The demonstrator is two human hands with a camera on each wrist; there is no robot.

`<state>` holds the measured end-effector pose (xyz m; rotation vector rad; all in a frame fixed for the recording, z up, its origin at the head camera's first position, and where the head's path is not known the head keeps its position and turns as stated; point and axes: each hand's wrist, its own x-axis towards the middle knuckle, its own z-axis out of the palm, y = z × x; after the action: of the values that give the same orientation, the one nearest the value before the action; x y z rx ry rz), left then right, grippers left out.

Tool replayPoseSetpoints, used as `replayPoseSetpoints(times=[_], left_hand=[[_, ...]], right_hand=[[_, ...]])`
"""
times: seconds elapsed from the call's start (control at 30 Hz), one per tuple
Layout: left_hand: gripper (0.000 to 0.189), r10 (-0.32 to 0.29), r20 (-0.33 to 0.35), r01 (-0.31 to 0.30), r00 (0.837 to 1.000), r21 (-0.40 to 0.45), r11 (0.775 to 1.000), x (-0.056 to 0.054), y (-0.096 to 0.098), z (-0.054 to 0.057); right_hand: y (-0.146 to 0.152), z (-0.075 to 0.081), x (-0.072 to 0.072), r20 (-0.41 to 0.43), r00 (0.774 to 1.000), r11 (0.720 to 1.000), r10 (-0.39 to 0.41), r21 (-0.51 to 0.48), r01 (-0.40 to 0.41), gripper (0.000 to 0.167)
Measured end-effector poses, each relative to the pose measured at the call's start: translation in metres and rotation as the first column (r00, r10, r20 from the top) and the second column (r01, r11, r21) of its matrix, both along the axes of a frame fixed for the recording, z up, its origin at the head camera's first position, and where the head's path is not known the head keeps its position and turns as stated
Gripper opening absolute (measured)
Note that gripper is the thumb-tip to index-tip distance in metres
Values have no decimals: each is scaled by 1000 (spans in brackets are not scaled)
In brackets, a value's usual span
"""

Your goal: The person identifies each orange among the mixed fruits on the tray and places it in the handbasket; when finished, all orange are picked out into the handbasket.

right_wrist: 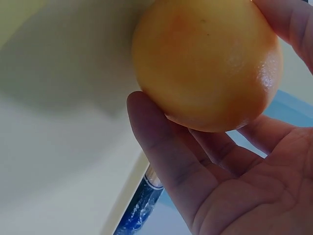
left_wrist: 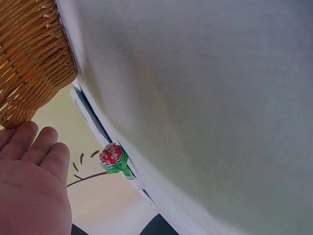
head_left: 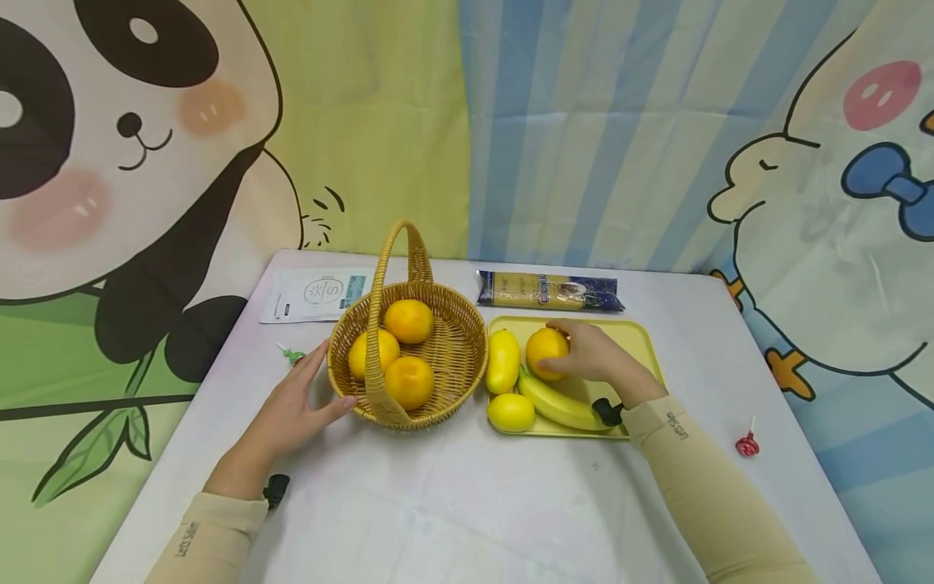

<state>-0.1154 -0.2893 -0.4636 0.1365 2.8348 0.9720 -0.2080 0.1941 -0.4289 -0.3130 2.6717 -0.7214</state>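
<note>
My right hand (head_left: 594, 353) grips an orange (head_left: 547, 354) over the yellow tray (head_left: 638, 337), fingers and thumb around its sides. The right wrist view shows the orange (right_wrist: 205, 63) close up against the fingers. On the tray beside it lie a banana (head_left: 562, 404), a lemon (head_left: 511, 413) and an oblong yellow fruit (head_left: 503, 361). My left hand (head_left: 292, 410) rests its extended fingers and thumb against the near left side of a wicker basket (head_left: 458, 357). Three oranges sit inside, one of them (head_left: 409, 383) near the upright handle. In the left wrist view, the fingertips touch the basket's weave (left_wrist: 36, 54).
Behind the basket lies a white pouch (head_left: 310, 296), and behind the tray a blue and gold packet (head_left: 550, 292). A green-wrapped lollipop (head_left: 294, 356) is left of the basket; a red one (head_left: 747, 444) lies far right. A printed curtain (head_left: 584, 146) borders the table's back.
</note>
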Motion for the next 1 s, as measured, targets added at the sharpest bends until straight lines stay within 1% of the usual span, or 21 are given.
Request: replayPoseSetpoints(times=[0.37, 0.8, 1.0], left_hand=[[114, -5, 5, 5, 1000, 5, 1000, 0, 0, 0], [114, -5, -7, 5, 1000, 13, 1000, 0, 0, 0], [114, -4, -5, 4, 1000, 17, 1000, 0, 0, -1]], right_hand=[[1, 9, -3, -27, 999, 1000, 29, -5, -29, 86], [-7, 30, -10, -53, 998, 999, 32, -7, -33, 87], [-15, 43, -14, -89, 994, 998, 62, 11, -61, 85]])
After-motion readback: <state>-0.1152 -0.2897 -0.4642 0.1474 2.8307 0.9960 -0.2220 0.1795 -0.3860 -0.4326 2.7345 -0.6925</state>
